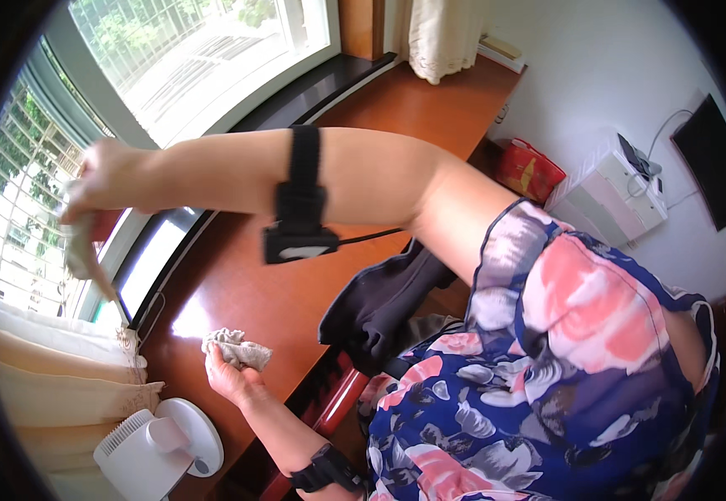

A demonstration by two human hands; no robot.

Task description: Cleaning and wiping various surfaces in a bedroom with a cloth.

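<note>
My right arm, with a black strapped device on its forearm, reaches across to the window at the far left. At its end my right hand (pixel 106 177) is closed on a limp, pale greyish-beige cloth (pixel 81 246), which hangs down beside the window frame (pixel 116 104). Motion blurs that hand a little. My left hand (pixel 231 380), lower and nearer my body, grips a crumpled light-grey cloth (pixel 244 354) above the glossy brown desk (pixel 254 284). Part of this second cloth bunches up over the fingers.
Cream curtains (pixel 54 351) hang at the left, near a white slatted appliance (pixel 142 455) with a round base. A dark garment (pixel 384 296) drapes by the desk's near edge. Beyond are a red bag (pixel 530 174), a white cabinet (pixel 609 188) and a dark screen (pixel 710 163).
</note>
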